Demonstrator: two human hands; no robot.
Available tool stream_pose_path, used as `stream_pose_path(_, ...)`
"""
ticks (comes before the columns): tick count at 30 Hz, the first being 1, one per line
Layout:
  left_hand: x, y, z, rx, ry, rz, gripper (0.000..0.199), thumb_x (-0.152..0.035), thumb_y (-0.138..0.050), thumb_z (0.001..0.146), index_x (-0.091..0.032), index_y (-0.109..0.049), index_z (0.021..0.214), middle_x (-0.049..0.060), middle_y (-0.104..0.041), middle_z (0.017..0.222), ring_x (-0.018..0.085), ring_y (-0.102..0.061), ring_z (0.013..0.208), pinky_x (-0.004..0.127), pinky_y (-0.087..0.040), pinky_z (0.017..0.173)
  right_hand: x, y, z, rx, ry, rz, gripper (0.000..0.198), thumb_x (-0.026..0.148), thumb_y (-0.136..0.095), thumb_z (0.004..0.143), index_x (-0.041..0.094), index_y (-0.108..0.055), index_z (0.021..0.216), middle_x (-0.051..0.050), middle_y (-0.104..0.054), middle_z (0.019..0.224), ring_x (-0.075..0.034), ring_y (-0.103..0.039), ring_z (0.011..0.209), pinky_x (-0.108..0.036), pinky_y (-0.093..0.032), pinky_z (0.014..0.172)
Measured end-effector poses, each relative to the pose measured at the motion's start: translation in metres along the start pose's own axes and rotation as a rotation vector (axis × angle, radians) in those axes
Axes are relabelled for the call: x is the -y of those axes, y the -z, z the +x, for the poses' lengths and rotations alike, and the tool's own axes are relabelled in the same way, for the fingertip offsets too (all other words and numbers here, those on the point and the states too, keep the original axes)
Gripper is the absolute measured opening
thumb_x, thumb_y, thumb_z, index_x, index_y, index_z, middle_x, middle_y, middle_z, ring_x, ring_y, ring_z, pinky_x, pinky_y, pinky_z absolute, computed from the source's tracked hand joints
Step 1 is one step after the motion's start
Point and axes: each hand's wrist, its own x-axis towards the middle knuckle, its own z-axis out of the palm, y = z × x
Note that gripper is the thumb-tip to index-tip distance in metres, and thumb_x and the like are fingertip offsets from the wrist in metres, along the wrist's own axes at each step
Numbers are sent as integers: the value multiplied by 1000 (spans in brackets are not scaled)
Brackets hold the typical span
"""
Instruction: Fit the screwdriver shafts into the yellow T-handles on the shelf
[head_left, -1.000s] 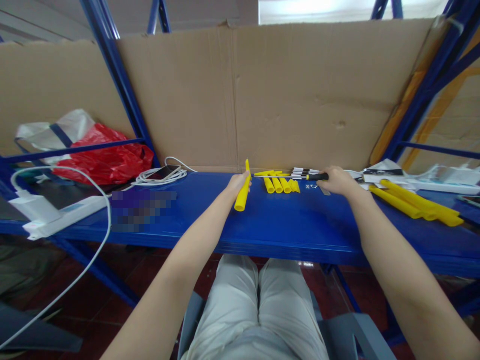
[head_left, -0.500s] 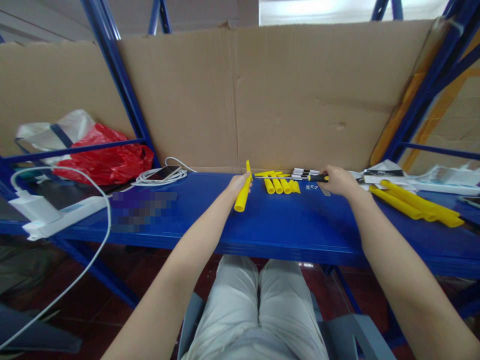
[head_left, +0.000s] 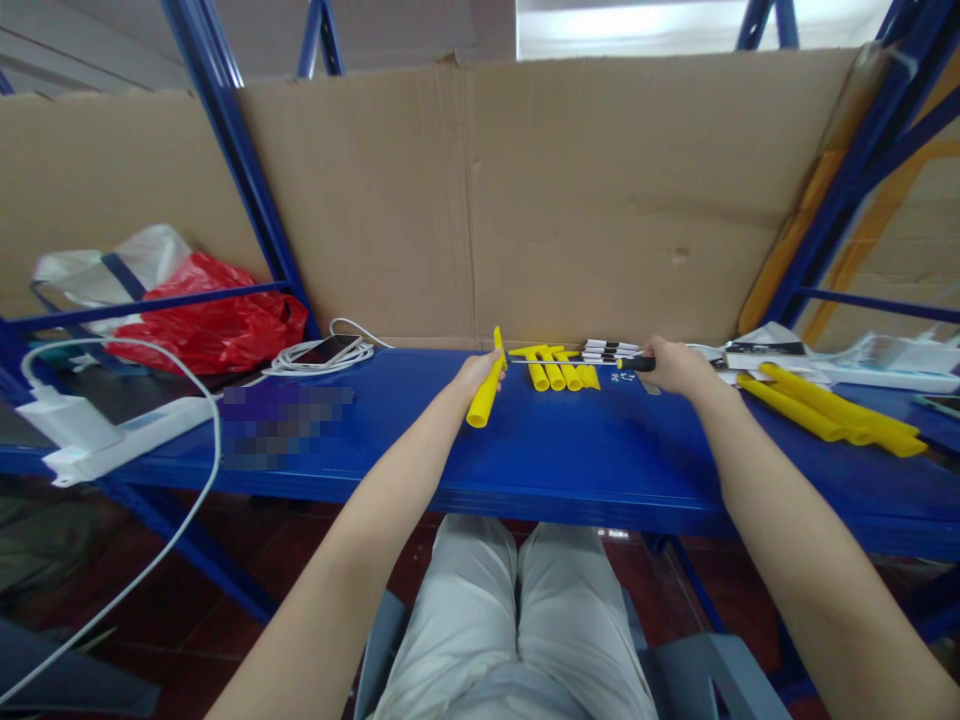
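Observation:
My left hand (head_left: 480, 372) is closed around a yellow T-shaped tubular piece (head_left: 484, 400), whose open round end points down toward me. In my right hand (head_left: 673, 366) is a long screwdriver (head_left: 634, 364) with a black and yellow handle. Its thin shaft runs left, level, to the crosspiece of the yellow piece; whether the tip is inside it is too small to tell. Between my hands, behind the shaft, several similar yellow T-shaped pieces (head_left: 555, 376) lie side by side. Small screw-like bits (head_left: 621, 378) and a flat metal piece (head_left: 651, 388) lie close to my right hand.
Yellow tubes (head_left: 832, 405) lie on the blue table (head_left: 570, 450) at right, near a white power strip (head_left: 892, 372). At left are another power strip (head_left: 142, 435), a coiled white cable (head_left: 300, 360) and a red bag (head_left: 210, 320). A cardboard wall (head_left: 585, 200) stands behind.
Little differs. The whole view has shifted slightly, and the screwdriver handle sits a touch lower beside the yellow pieces. Both hands keep their holds.

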Motion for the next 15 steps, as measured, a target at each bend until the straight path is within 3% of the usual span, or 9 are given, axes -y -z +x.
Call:
stream_pose_path(10,1,1,0,-8,13,34,29,-27,-45,104,-7,-65,108,-3,-50,46,10,-43,35,20,-35,39,-1,-1,4,15,107,-15,32,30,-58,77,21,-75,103,-13,-76,106,-31,-69,100,-36,-48,77)
stream_pose_path(15,-1,0,-3,-1,21,23,28,-27,-44,105,-8,-65,105,-4,-49,46,10,-41,34,20,-35,38,-3,-3,4,-20,101,-30,33,30,-62,75,23,-73,105,-10,-76,97,-30,-69,94,-36,-48,74)
